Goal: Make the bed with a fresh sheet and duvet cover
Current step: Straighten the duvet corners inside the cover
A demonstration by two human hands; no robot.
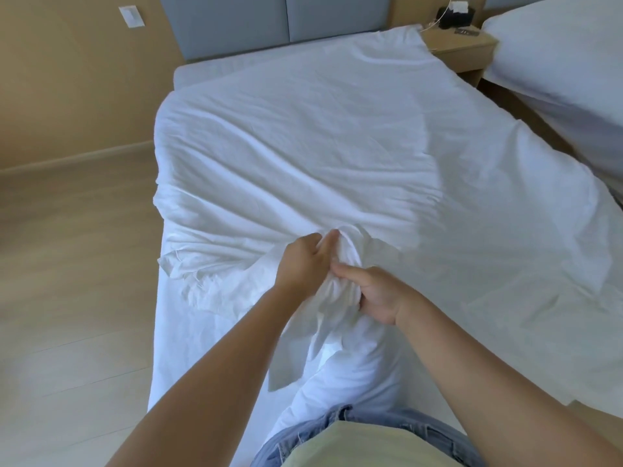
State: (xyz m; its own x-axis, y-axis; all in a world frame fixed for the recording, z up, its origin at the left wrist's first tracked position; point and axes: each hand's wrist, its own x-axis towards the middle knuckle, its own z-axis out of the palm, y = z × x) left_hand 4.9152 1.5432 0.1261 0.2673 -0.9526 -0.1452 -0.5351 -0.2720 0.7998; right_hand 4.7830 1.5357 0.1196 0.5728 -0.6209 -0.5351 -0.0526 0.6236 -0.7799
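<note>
A white duvet cover lies spread and wrinkled over the bed, reaching from near the grey headboard down to the foot end. At the near edge the fabric is bunched into a wad. My left hand pinches that bunched cloth from the left, fingers pointing away from me. My right hand grips the same wad from the right, thumb on top. A loose flap of the cover hangs off the bed's left side. The white sheet shows below it.
A grey padded headboard stands at the far end. A wooden nightstand with a dark object and a cable sits at the far right. A second white bed lies to the right. Pale wooden floor runs along the left.
</note>
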